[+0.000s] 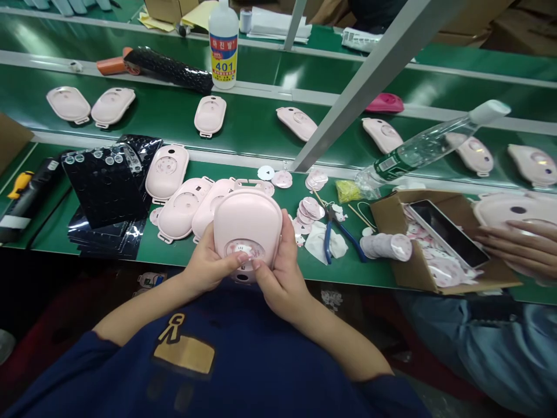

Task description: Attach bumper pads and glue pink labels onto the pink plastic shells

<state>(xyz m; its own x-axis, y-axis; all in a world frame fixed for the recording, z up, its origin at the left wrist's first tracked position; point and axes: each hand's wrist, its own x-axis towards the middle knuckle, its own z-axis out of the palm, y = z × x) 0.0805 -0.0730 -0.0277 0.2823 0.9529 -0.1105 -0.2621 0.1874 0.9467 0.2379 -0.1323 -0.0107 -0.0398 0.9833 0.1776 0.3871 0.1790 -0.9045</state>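
Between my two hands I hold a pale pink plastic case (248, 217), raised above the table's front edge. A round sticker (256, 248) with a printed picture lies in the oval recess near its lower end. My left hand (213, 261) grips the left side, its thumb pressed on the sticker. On the right side my right hand (281, 270) is wrapped round the case, thumb beside the other one. More pink cases (180, 210) lie just to the left. Loose round stickers (310, 210) are spread to the right.
Blue-handled pliers (331, 226) lie near a cardboard box (413, 261) with a phone (448, 232) on top. A plastic bottle (430, 142) leans there. Black sticker sheets (104, 191) are at left. Pink cases (210, 116) sit on the green belt behind a metal post (348, 93). A co-worker's hand (522, 244) is at right.
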